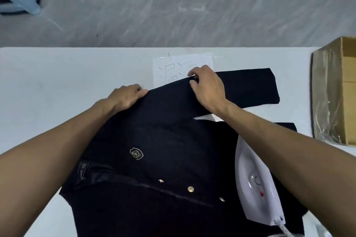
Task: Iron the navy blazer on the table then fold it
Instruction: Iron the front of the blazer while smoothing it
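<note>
Found a white plastic iron (258, 184) lying on the near right of the navy blazer (154, 140) with gold crest and buttons, spread across the white tabletop (48, 82). Farther out, saw the left hand (125, 98) pinching the sleeve (250, 86) edge, the right hand (206, 86) clamped on that sleeve. Beyond, noted a white printed paper sheet (173, 67), with a brown cardboard box (335, 92) rightward.

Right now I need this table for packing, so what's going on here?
A person is arranging the navy blazer on the white table. The left hand and right hand both grip its far edge, where one sleeve stretches out to the right. The white iron rests on the blazer's right side, unheld.
</note>
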